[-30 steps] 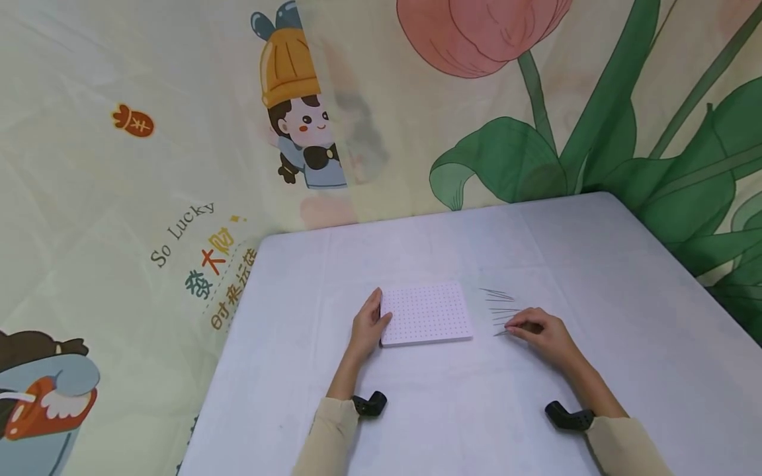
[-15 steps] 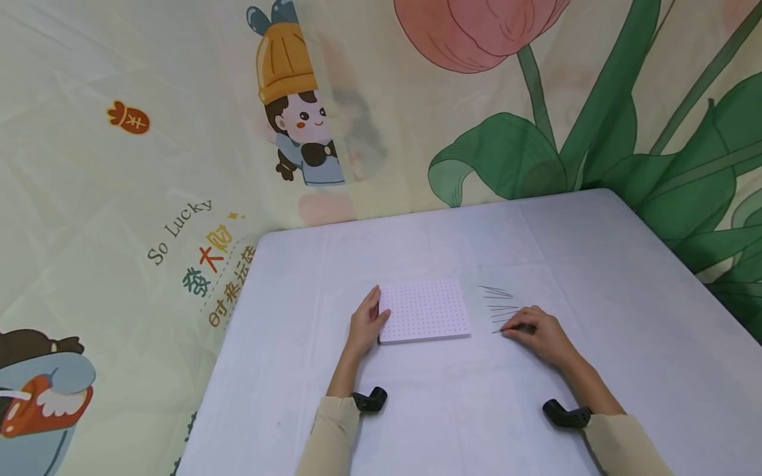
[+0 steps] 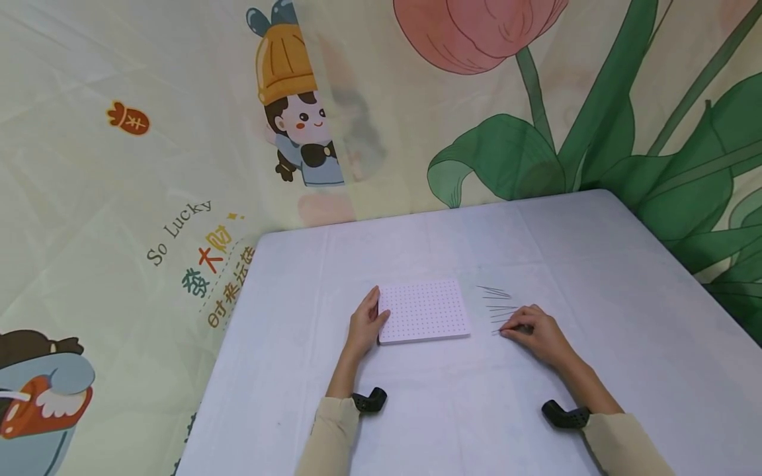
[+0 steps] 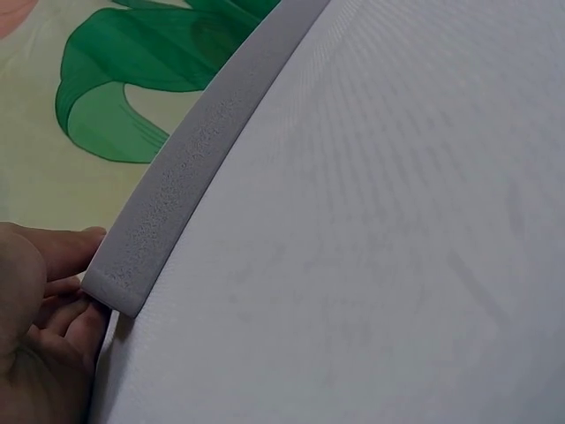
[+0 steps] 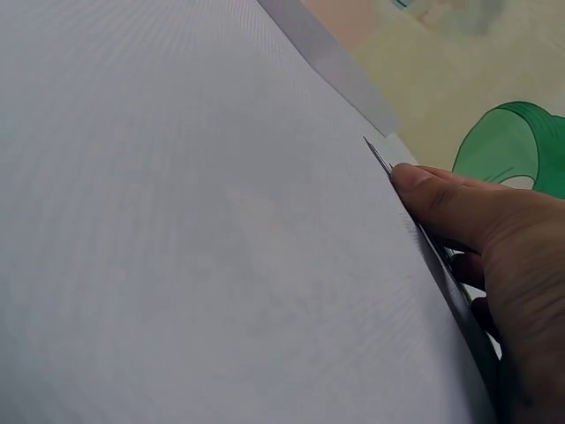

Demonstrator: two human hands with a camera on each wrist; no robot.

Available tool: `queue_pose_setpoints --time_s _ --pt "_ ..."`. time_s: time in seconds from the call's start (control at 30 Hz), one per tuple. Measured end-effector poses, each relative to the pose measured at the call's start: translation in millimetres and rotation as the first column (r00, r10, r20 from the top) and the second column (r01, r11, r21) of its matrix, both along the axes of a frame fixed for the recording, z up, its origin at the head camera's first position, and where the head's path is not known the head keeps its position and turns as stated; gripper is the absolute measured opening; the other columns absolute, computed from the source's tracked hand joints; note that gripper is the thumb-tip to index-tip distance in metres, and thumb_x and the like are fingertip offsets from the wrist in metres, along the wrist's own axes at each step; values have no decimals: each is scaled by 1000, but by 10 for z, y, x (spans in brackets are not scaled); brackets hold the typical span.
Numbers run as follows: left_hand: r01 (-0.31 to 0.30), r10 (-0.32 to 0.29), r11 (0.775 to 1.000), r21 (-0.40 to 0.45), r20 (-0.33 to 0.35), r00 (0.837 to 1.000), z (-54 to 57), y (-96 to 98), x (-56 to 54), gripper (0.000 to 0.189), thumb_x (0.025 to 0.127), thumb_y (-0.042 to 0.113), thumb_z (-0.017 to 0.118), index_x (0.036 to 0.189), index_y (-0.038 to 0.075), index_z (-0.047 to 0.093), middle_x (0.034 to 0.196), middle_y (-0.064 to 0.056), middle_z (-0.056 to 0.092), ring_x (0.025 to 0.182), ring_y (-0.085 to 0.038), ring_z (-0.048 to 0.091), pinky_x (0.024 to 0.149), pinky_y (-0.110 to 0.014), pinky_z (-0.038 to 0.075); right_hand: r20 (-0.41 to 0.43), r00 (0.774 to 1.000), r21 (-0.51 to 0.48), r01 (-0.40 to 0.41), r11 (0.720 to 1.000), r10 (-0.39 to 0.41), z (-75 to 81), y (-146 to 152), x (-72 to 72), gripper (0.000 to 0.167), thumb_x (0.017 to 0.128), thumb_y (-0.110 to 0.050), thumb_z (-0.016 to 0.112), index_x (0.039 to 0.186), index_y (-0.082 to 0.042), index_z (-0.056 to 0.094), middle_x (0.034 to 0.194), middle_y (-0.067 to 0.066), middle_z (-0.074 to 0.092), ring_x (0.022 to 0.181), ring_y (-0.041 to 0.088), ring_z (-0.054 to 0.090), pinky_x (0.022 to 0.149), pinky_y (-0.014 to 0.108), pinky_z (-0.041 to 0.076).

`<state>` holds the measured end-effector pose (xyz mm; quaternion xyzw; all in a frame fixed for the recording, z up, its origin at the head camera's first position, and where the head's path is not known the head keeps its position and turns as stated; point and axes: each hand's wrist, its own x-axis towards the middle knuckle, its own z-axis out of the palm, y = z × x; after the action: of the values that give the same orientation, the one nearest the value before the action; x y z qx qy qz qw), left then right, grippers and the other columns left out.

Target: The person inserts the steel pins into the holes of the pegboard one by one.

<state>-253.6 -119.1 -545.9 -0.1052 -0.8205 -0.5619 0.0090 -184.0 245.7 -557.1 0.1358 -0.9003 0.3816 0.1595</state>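
Observation:
A pale lilac foam board (image 3: 424,311) with a grid of small dots lies on the table. My left hand (image 3: 365,325) grips its left edge, thumb on top and the other fingers along the side. In the left wrist view the board's thick grainy side (image 4: 168,194) meets those fingers. Right of the board my right hand (image 3: 538,334) pinches a thin needle (image 5: 378,152) between thumb and fingers, close over the cloth. The needle's pointed end sticks out past the thumb; the rest is hidden by the hand. Several more needles (image 3: 499,307) lie in a loose column just beyond that hand.
White cloth (image 3: 417,410) covers the table, its far edge (image 3: 440,211) against a printed curtain (image 3: 381,99) with a flower and cartoon figures. A black wrist camera (image 3: 370,400) sits at the left cuff and another wrist camera (image 3: 565,415) at the right.
The right fingertips have crept slightly left along the needle, so less of it shows past them. The left hand and board keep their place; the head view has shifted a little.

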Motion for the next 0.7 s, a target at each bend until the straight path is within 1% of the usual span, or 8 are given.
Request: queue_pose_setpoints --time_s 0.17,0.33,0.43,0.57,0.7 --pt "9 -9 1000 17 11 1000 4 -2 -2 61 88 1 59 141 0 29 148 -12 26 135 -18 25 106 -22 27 8 1000 14 -11 1000 10 8 -16 7 15 71 -7 78 75 -20 71 80 -11 57 77 6 41 63 20 36" --pt "8 -8 1000 8 16 1000 4 -9 2 62 88 3 58 142 0 27 149 -13 25 135 -16 23 107 -21 26 -51 997 29 -61 998 62 6 -26 1 17 71 -3 77 75 -17 69 82 -9 58 79 7 41 64 19 37" --pt "7 -7 1000 8 16 1000 9 -11 3 63 88 3 58 142 0 27 149 -13 24 135 -16 24 107 -21 26 -92 992 56 -81 995 86 2 -22 -5 16 73 -2 75 77 -15 67 83 -8 59 80 7 42 66 19 37" --pt "9 -9 1000 3 20 1000 21 -9 5 63 88 3 59 143 1 27 149 -11 25 135 -16 24 106 -21 27 -117 990 65 -66 996 73 7 -14 2 12 77 -4 72 82 -14 67 84 -7 60 81 8 44 68 18 38" --pt "6 -6 1000 -5 25 1000 28 -12 6 63 88 3 59 143 2 28 148 -11 25 135 -15 25 106 -20 27 -116 992 32 -36 999 39 14 -15 5 11 80 -6 70 86 -13 66 84 -8 60 81 7 45 67 17 39"
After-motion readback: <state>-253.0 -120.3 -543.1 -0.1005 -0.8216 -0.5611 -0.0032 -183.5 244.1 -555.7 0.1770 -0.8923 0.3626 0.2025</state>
